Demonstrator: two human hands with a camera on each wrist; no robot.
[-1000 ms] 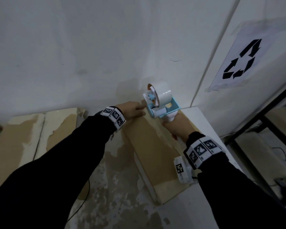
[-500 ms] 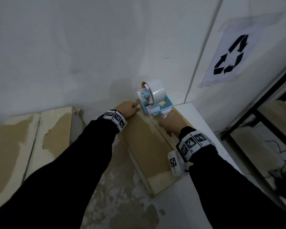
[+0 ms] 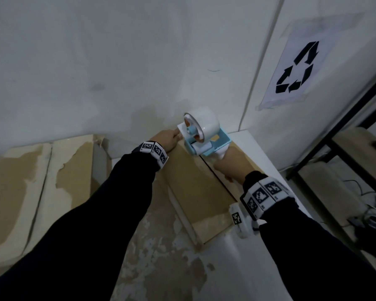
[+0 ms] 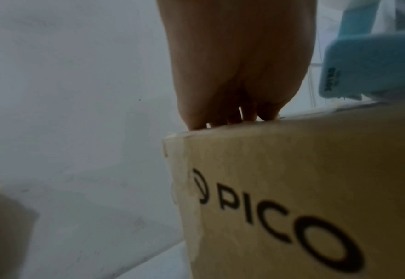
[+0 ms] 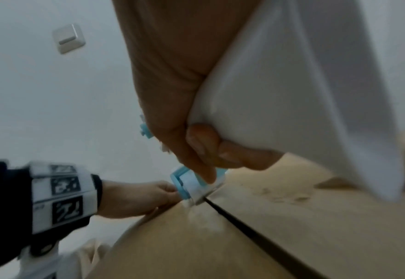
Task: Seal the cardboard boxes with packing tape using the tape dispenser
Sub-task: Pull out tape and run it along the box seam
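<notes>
From the head view, the right hand [image 3: 231,162] is wrapped around the white handle of the tape dispenser [image 3: 204,137], whose pale blue frame and white tape roll sit at the far end of the cardboard box [image 3: 193,183], just ahead of the knuckles. The dispenser's front roller rests on the box top where the dark seam between the two flaps begins. The left hand [image 3: 166,139] lies on the far left corner of the same box, fingertips right beside the dispenser (touching its white tape end or only next to it, I cannot tell). A second box [image 3: 30,181] with a torn, peeling top stands well to the left of the left arm. A recycling sign [image 3: 295,68] hangs on the wall above and to the right of the right hand.

From the left wrist, the left hand's fingers [image 4: 220,117] point down together, tips pressing the box's top edge; the box side below reads "PICO", and the blue dispenser frame [image 4: 368,66] sits just right of them.

From the right wrist, the right hand's fingers [image 5: 203,143] curl tightly round the white handle [image 5: 292,94], and the blue roller end [image 5: 191,186] meets the box at the seam, with the left hand [image 5: 136,200] just beside it.
</notes>
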